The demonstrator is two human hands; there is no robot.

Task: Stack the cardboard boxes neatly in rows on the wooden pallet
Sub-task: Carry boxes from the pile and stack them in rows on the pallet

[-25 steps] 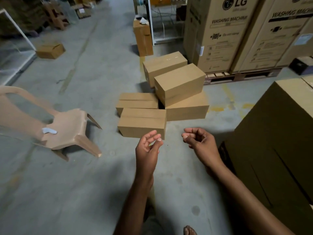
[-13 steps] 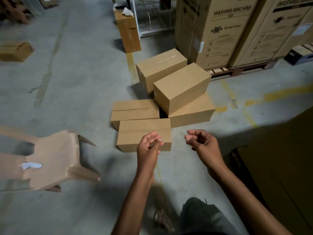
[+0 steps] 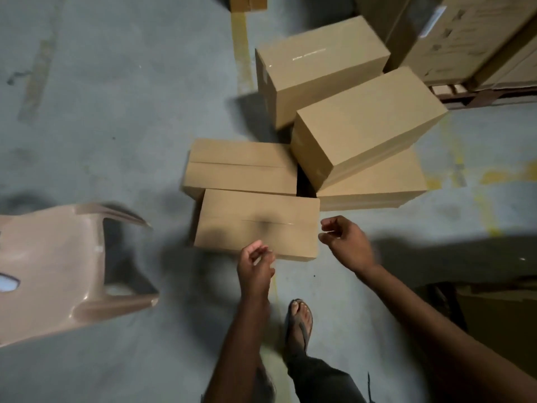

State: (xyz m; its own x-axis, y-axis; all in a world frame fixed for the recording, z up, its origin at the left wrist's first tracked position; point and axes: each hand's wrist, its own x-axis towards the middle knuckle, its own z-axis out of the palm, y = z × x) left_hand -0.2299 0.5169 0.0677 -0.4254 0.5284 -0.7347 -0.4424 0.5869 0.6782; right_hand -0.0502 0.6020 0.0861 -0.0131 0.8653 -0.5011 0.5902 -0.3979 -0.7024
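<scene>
Left grip [image 3: 255,269] and right grip [image 3: 347,242] loosely curled, holding nothing, at the near edge and right corner of the closest cardboard box [image 3: 255,219] on the floor [image 3: 116,112].

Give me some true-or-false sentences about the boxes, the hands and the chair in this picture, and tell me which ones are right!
1. Both hands hold nothing. True: the left hand and the right hand are loosely curled and empty.
2. The nearest box sits on a wooden pallet. False: it lies flat on the concrete floor.
3. One box is tilted and leans on other boxes. True: the tilted box rests crookedly on top of the pile.
4. The plastic chair stands upright. False: it lies tipped over on the floor, to the left of the boxes.
</scene>
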